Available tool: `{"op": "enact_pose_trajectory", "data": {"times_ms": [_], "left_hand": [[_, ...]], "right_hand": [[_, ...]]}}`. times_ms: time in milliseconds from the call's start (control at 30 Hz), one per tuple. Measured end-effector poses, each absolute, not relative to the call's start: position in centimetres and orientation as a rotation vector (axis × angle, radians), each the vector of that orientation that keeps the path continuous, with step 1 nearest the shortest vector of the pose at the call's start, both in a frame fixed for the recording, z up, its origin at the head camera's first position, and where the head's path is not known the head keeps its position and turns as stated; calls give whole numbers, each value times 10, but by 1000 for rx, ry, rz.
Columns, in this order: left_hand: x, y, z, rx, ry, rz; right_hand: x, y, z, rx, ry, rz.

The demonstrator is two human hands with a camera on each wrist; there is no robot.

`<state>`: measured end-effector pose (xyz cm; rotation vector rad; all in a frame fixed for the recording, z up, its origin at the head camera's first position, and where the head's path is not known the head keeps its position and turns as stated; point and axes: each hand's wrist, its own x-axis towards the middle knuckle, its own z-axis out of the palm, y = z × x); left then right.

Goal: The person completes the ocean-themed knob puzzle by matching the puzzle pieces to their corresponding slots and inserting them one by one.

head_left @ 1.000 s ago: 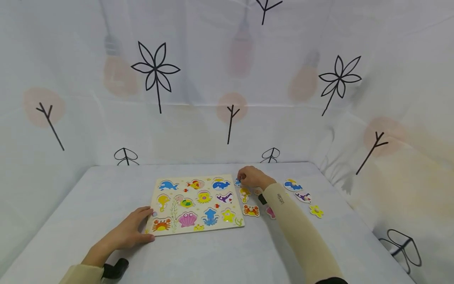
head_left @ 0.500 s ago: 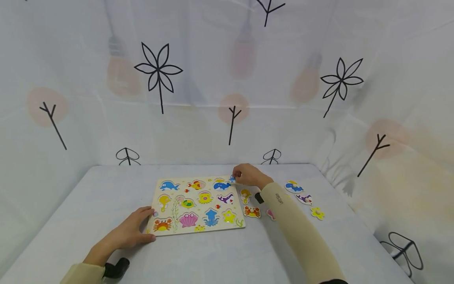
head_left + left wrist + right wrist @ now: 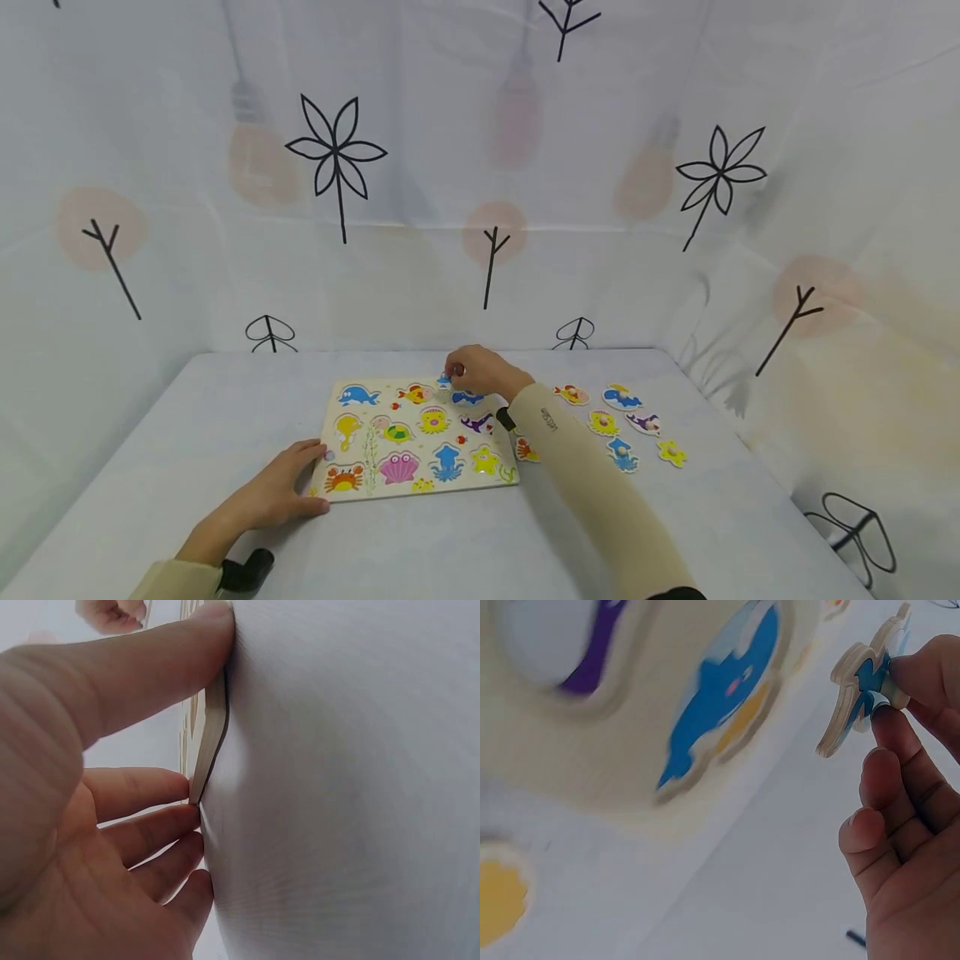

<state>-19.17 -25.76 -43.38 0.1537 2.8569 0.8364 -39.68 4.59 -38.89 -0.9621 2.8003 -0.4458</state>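
The wooden sea-animal puzzle board [image 3: 388, 386] lies on the white table. At its near left corner my left hand [image 3: 270, 490] rests with spread fingers, the thumb [image 3: 172, 664] along the near edge and the fingertips at the left edge. My right hand [image 3: 482, 370] is over the board's far edge, pinching a blue puzzle piece [image 3: 870, 679] between thumb and fingertips. The piece is tilted and raised in the right wrist view. Close by on the board shows the picture of a blue whale [image 3: 731, 686].
Right of the board lie several loose pieces: a red fish [image 3: 572, 395], a blue whale [image 3: 622, 397], a yellow octopus [image 3: 603, 422], a blue squid [image 3: 622, 455] and a yellow star [image 3: 672, 452]. My right sleeve partly covers a crab piece [image 3: 527, 451]. A patterned cloth [image 3: 420, 275] hangs behind.
My right hand has moved left with the blue piece, from beside the board's far right corner to above its far edge. Pieces under the right arm are now uncovered. My left hand stays put.
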Motion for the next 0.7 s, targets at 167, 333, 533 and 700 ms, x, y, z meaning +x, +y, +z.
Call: {"op": "enact_pose_trajectory", "data": {"times_ms": [167, 333, 533, 700], "left_hand": [[-192, -258, -434, 160, 2856, 848], [-191, -260, -434, 174, 2846, 865], [-191, -262, -434, 189, 2841, 866], [-192, -261, -433, 182, 2845, 851]], "right_hand": [[-393, 20, -389, -1016, 2789, -420], [-387, -4, -391, -1062, 2773, -410], [-386, -31, -392, -1116, 2760, -364], [-384, -48, -393, -1129, 2732, -380]]}}
